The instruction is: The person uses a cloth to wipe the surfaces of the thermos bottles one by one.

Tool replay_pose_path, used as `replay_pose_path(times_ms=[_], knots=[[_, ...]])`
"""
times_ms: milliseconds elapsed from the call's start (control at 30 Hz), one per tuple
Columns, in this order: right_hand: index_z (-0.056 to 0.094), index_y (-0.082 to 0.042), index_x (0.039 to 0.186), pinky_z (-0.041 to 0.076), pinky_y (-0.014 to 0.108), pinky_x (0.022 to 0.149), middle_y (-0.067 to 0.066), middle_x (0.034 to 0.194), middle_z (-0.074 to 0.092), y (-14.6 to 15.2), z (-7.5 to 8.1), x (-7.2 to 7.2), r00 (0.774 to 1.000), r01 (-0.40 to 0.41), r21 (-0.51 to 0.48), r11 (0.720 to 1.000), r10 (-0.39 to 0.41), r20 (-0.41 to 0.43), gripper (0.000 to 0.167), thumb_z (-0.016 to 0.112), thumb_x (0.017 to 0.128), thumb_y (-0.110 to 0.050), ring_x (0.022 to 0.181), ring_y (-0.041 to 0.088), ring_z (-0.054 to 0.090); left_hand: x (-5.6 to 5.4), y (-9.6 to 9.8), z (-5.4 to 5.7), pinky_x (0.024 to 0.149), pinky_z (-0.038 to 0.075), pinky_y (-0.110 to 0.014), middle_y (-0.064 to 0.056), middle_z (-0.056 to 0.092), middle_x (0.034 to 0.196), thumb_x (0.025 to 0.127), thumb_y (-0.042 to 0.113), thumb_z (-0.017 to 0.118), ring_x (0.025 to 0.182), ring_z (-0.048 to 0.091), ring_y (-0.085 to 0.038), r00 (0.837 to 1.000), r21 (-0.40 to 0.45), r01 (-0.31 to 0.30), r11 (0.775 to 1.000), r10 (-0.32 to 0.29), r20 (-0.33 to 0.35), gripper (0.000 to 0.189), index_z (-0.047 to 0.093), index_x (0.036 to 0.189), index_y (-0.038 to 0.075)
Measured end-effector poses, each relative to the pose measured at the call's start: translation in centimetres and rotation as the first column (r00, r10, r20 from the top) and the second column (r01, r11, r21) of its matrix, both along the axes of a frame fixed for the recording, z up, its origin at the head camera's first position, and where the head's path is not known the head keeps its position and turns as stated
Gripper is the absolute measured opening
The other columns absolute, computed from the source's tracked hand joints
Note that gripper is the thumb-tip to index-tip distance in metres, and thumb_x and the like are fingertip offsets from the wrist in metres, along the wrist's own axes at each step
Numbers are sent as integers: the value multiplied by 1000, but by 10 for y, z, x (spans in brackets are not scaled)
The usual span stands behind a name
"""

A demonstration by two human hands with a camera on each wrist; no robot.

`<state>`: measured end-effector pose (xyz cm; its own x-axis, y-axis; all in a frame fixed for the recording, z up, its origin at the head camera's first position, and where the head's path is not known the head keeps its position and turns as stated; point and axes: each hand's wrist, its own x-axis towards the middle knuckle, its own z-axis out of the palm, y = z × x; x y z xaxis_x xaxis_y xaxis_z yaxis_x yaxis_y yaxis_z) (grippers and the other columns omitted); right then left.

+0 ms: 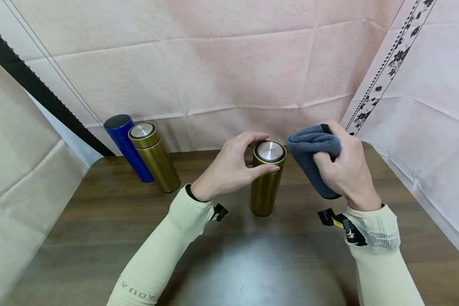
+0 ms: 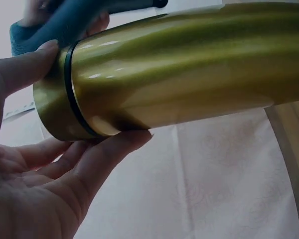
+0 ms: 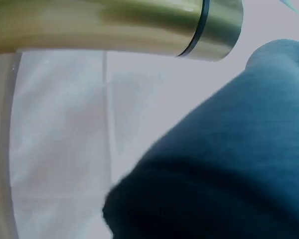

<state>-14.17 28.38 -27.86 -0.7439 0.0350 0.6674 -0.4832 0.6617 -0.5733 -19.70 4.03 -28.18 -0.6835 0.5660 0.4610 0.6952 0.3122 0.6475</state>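
Observation:
A gold thermos bottle [image 1: 265, 193] with a silver-topped lid stands upright on the table, in front of me. My left hand [image 1: 237, 163] holds it around the lid, thumb on the near side and fingers on the far side. In the left wrist view, the thumb and fingers lie at the dark ring below the lid. My right hand [image 1: 346, 165] grips a folded grey-blue cloth [image 1: 310, 146], just right of the bottle's top. In the right wrist view the cloth [image 3: 229, 144] hangs apart from the bottle's side.
At the back left of the wooden table [image 1: 111, 238], a second gold thermos [image 1: 157, 163] and a blue bottle [image 1: 128, 148] with a dark top stand close together. Pale patterned cloth [image 1: 214, 76] hangs behind the table and along its sides.

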Motion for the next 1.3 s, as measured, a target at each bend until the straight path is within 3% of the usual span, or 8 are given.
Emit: replay_pose_path(times_ms=[133, 233, 333, 467, 567, 700, 867, 1300], knots=[[67, -12, 117, 44, 10, 79, 6, 99, 74, 2, 8, 3, 999, -30, 122, 992, 27, 21, 35, 76, 82, -12, 84, 3, 62, -2, 1, 1, 89, 55, -23, 6, 66, 123, 83, 33, 87, 107, 60, -5, 999, -31, 4, 1000, -3, 40, 59, 62, 132, 14], [70, -15, 118, 47, 12, 85, 1, 102, 75, 4, 26, 3, 993, -103, 310, 945, 115, -21, 42, 87, 80, -13, 90, 8, 67, -4, 2, 2, 89, 54, -25, 9, 67, 119, 82, 35, 87, 102, 61, -5, 997, -42, 19, 999, -16, 76, 57, 63, 131, 17], [72, -20, 118, 54, 26, 79, -5, 105, 72, -1, 52, -1, 979, -162, 527, 834, 201, -19, 45, 87, 78, -7, 87, 14, 67, -7, 0, 3, 89, 56, -30, 11, 68, 115, 82, 36, 87, 98, 63, -6, 991, -34, 34, 999, -29, 130, 56, 63, 129, 19], [73, -23, 115, 51, 39, 64, -3, 101, 62, -16, 81, -8, 971, -165, 762, 626, 238, 15, 56, 73, 71, 11, 77, 16, 60, -9, -2, 4, 89, 58, -30, 12, 69, 113, 79, 34, 89, 97, 66, -5, 979, -12, 27, 1000, -24, 203, 58, 63, 128, 18], [75, -23, 108, 51, 42, 66, -2, 97, 57, -29, 94, -13, 963, -162, 854, 494, 267, 28, 57, 68, 65, 15, 80, 19, 58, -9, -3, 4, 89, 57, -26, 13, 70, 112, 77, 35, 91, 98, 66, -3, 977, -10, 20, 1000, -18, 211, 58, 64, 127, 18], [74, -24, 99, 49, 42, 71, 0, 91, 52, -44, 101, -15, 954, -149, 909, 390, 299, 29, 49, 72, 68, 14, 84, 22, 53, -9, -1, 4, 87, 55, -26, 14, 71, 106, 77, 38, 91, 94, 65, -4, 983, -20, 19, 1000, -15, 185, 52, 66, 119, 21], [74, -25, 100, 45, 41, 69, 1, 89, 50, -56, 102, -18, 950, -134, 929, 346, 311, 21, 36, 79, 75, 0, 83, 23, 50, -8, -3, 4, 86, 55, -31, 14, 71, 101, 77, 40, 90, 92, 64, -7, 984, -24, 9, 1000, -5, 178, 47, 66, 114, 23], [68, -22, 82, 44, 41, 70, 0, 84, 49, -41, 105, -18, 973, -159, 926, 343, 210, 90, 40, 74, 65, 14, 86, 23, 53, -9, -5, 4, 91, 58, -33, 11, 71, 110, 76, 35, 91, 100, 66, -6, 968, -1, 22, 1000, -21, 250, 58, 66, 125, 17]])
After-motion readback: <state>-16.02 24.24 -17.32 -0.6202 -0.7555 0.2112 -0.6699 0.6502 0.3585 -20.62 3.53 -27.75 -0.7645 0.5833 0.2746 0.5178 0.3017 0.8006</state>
